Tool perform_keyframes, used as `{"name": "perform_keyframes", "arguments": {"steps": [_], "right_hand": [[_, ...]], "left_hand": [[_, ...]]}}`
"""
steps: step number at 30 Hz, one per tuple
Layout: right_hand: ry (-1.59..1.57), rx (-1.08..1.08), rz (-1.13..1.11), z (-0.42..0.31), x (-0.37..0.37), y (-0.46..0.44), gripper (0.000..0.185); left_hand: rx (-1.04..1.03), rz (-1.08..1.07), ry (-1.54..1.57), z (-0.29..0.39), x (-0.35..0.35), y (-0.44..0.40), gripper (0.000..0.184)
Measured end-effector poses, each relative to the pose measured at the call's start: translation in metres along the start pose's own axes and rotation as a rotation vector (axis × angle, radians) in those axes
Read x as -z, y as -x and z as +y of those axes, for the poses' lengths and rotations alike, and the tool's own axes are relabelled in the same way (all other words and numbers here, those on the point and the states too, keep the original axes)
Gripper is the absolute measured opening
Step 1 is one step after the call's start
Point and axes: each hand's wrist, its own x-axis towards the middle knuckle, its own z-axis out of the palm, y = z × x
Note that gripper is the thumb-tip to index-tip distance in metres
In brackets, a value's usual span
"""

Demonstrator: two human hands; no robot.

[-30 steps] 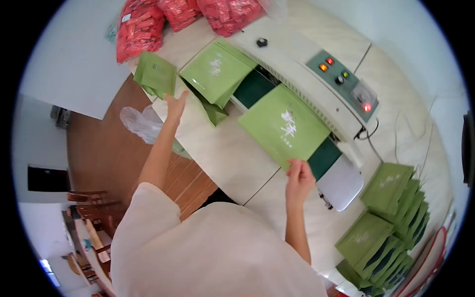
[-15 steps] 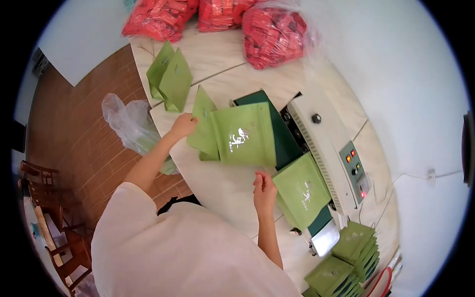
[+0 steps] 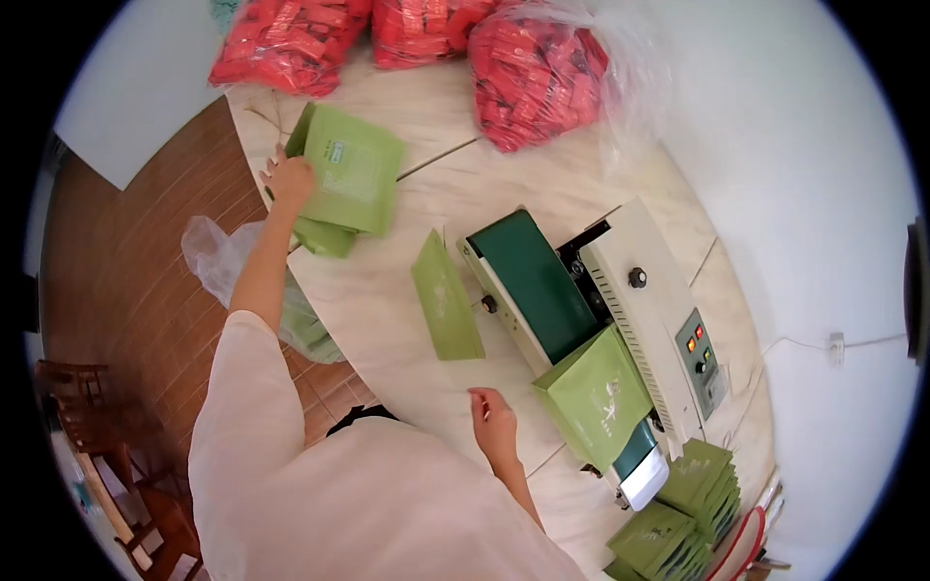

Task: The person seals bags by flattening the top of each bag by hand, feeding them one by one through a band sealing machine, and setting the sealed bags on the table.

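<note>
My left hand (image 3: pixel 289 179) touches the left side of a green pouch (image 3: pixel 356 169) at the table's left edge, its fingers spread. Another green pouch partly shows beneath and behind that one. Nearer the middle, a narrow-looking green pouch (image 3: pixel 446 302) stands tilted on the table. My right hand (image 3: pixel 492 416) hovers below it with curled fingers pressed together and nothing visible in them. On the dark green belt (image 3: pixel 533 281) of the sealing machine (image 3: pixel 644 310), a green pouch with white lettering (image 3: pixel 601 397) sits at the lower end, its edge against the machine housing.
Clear plastic bags full of red packets (image 3: pixel 538 82) lie along the top of the table (image 3: pixel 426 136). Stacked green pouches (image 3: pixel 693 479) stand beyond the machine's metal end plate (image 3: pixel 644 479). A clear plastic bag (image 3: pixel 218 257) and wooden chairs (image 3: pixel 82 387) are at left.
My left hand has moved up and left to the pouches at the table edge. The lettered pouch beside the upper belt has left that place, exposing the belt. My right hand has moved slightly down and left.
</note>
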Motion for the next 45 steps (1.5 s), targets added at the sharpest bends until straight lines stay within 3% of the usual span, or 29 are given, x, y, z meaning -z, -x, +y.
{"name": "perform_keyframes", "arguments": {"steps": [2, 5, 6, 8, 12, 14, 18, 20, 24, 26, 27, 31, 34, 36, 40, 42, 44, 45], "right_hand": [[0.041, 0.007, 0.102, 0.001, 0.004, -0.008, 0.014], [0.119, 0.046, 0.270, -0.015, 0.009, -0.035, 0.025], [0.158, 0.069, 0.209, -0.020, 0.008, -0.046, 0.031], [0.191, 0.082, 0.152, -0.026, -0.001, -0.064, 0.036], [0.296, 0.089, 0.070, -0.028, -0.028, -0.089, 0.026], [0.325, 0.062, 0.021, -0.032, -0.035, -0.100, 0.023], [0.258, 0.120, 0.028, -0.043, -0.046, -0.122, 0.020], [0.247, 0.174, 0.037, -0.051, -0.053, -0.141, 0.021], [0.142, 0.251, -0.017, -0.073, -0.071, -0.199, 0.027], [0.100, 0.270, -0.085, -0.095, -0.083, -0.244, 0.029], [0.080, 0.279, -0.048, -0.104, -0.096, -0.263, 0.030], [0.020, 0.297, -0.056, -0.159, -0.141, -0.336, 0.028], [-0.054, 0.262, -0.054, -0.174, -0.167, -0.365, 0.024], [-0.160, 0.210, -0.050, -0.161, -0.173, -0.355, 0.023], [-0.163, 0.310, -0.046, -0.092, -0.152, -0.265, 0.019], [-0.149, 0.140, -0.157, -0.031, -0.133, -0.182, 0.020], [0.038, -0.029, -0.293, 0.028, -0.106, -0.092, 0.018], [0.152, -0.084, -0.296, 0.057, -0.099, -0.041, 0.017]], "left_hand": [[0.105, -0.271, 0.205, -0.004, -0.017, -0.017, 0.031], [-0.019, -0.489, 0.350, -0.006, -0.028, -0.033, 0.031], [-0.032, -0.495, 0.341, -0.006, -0.036, -0.038, 0.031], [-0.102, -0.295, 0.295, -0.005, -0.055, -0.047, 0.030], [-0.110, -0.296, 0.313, -0.036, -0.061, -0.109, 0.030], [-0.126, -0.194, 0.344, -0.052, -0.073, -0.137, 0.029], [-0.188, -0.267, 0.370, -0.066, -0.119, -0.162, 0.032], [-0.054, -0.276, 0.351, -0.054, -0.117, -0.150, 0.037], [0.038, -0.209, 0.192, -0.031, -0.050, -0.105, 0.042], [-0.011, 0.058, 0.182, -0.034, -0.050, -0.085, 0.043], [-0.011, 0.058, 0.178, -0.036, -0.045, -0.071, 0.043], [-0.106, 0.179, 0.659, -0.047, -0.027, 0.016, 0.036], [-0.100, 0.069, 0.832, -0.048, -0.015, 0.102, 0.035], [-0.078, -0.082, 0.932, -0.052, -0.012, 0.160, 0.035], [-0.079, -0.290, 1.045, -0.048, -0.012, 0.266, 0.035], [-0.176, -0.383, 1.155, -0.029, -0.005, 0.301, 0.035], [-0.069, -0.556, 1.336, 0.004, 0.025, 0.320, 0.035], [-0.170, -0.632, 1.392, 0.020, 0.034, 0.325, 0.035]]}}
